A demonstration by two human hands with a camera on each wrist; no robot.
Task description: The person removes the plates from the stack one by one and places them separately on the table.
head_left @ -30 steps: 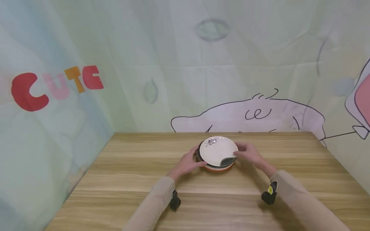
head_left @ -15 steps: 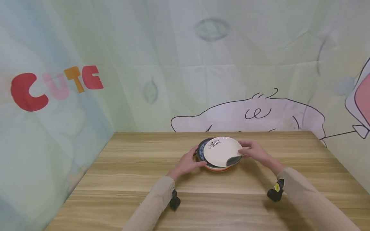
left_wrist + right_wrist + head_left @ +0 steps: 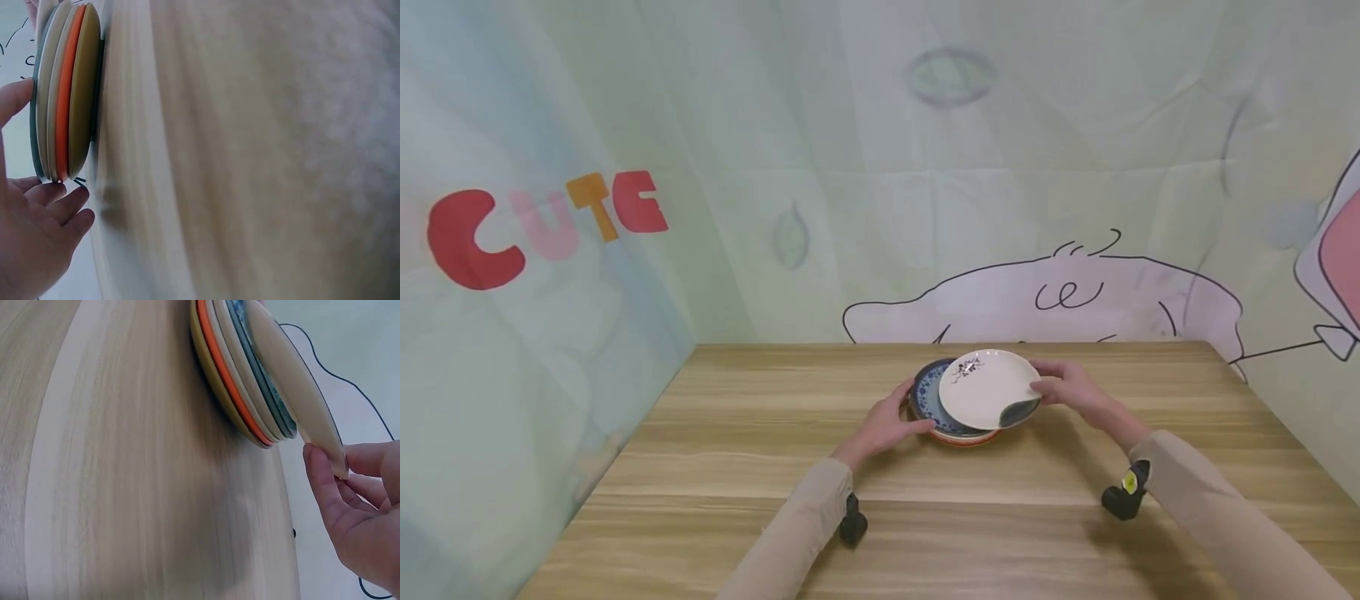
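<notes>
My right hand pinches the right edge of a white plate with a dark floral sprig and a dark grey-green patch; in the right wrist view the thumb is on its underside. That plate is tilted, its right side lifted, overlapping a blue patterned plate on top of a stack. My left hand holds the stack's left side, thumb at the front rim and fingers around the far-left edge. In the left wrist view the stacked plates show cream, orange and mustard edges.
The stack stands on a wood-grain table, toward its far edge. Behind it hangs a printed cloth backdrop with cartoon drawings and lettering. Dark wrist cameras are strapped below both beige sleeves.
My right hand has drawn the white plate to the right across the stack and raised it slightly, uncovering more of the blue patterned plate. The left hand has stayed in place.
</notes>
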